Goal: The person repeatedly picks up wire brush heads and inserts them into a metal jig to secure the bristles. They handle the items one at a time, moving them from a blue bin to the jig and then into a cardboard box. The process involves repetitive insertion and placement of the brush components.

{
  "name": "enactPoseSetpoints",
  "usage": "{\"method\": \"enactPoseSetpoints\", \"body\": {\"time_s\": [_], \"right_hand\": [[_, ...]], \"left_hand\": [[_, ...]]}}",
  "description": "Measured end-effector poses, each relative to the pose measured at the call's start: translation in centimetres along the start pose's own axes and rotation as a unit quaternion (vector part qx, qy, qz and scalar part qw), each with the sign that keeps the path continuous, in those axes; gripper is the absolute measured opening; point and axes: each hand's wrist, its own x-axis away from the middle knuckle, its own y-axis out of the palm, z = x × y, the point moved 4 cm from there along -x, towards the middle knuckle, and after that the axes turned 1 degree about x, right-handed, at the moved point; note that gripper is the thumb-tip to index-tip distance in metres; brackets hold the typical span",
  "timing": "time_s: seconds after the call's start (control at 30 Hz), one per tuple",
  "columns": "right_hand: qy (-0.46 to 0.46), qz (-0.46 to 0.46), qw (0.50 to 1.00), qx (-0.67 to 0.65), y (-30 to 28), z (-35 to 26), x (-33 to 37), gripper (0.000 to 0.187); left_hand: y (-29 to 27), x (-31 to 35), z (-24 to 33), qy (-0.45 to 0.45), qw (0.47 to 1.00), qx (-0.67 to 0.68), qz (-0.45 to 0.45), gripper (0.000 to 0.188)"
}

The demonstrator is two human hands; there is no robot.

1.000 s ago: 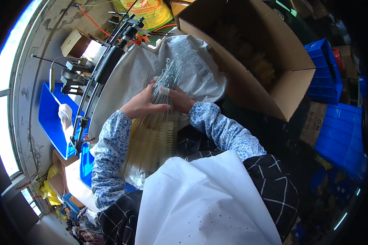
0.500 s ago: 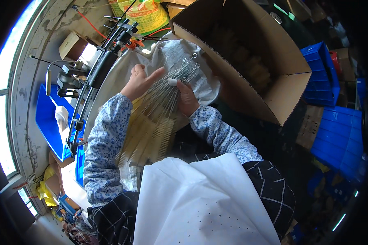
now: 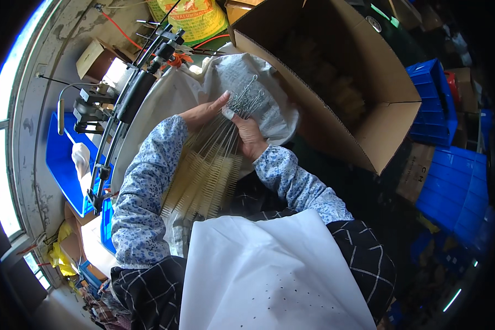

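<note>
Cluttered workshop, open box nearby: left hand and right hand gripped brushes by their wires; keeping stems aligned seemed wise.

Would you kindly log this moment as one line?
left hand: on brush bundle | right hand: gripping wire handles | cardboard box: open

Bright window daylight from left, fisheye-bent dark rim.

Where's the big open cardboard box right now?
In the head view, the large open brown cardboard box sits upper right, just beyond the right hand, with the stacked blue plastic crates on its far right side.
</note>
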Motion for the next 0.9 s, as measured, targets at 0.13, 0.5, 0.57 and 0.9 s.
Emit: {"method": "enactPoseSetpoints", "body": {"time_s": [0.13,0.5,0.57,0.9], "right_hand": [[-0.012,0.000,0.992,0.124,-0.1,0.1,-0.3,0.027],[-0.083,-0.008,0.996,0.011,2.3,-0.7,1.6,0.015],[-0.099,-0.003,0.995,0.020,2.9,-2.3,2.1,0.014],[-0.172,-0.004,0.984,-0.053,0.2,-15.5,1.9,0.022]], "left_hand": [[-1.2,0.3,-1.5,0.071,0.990,-0.115,0.038,0.088],[1.5,4.9,0.3,0.173,0.940,-0.251,0.155,0.077],[3.3,7.2,3.1,0.155,0.941,-0.275,0.120,0.076],[7.5,20.9,14.9,0.498,0.751,-0.345,0.263,0.075]]}}
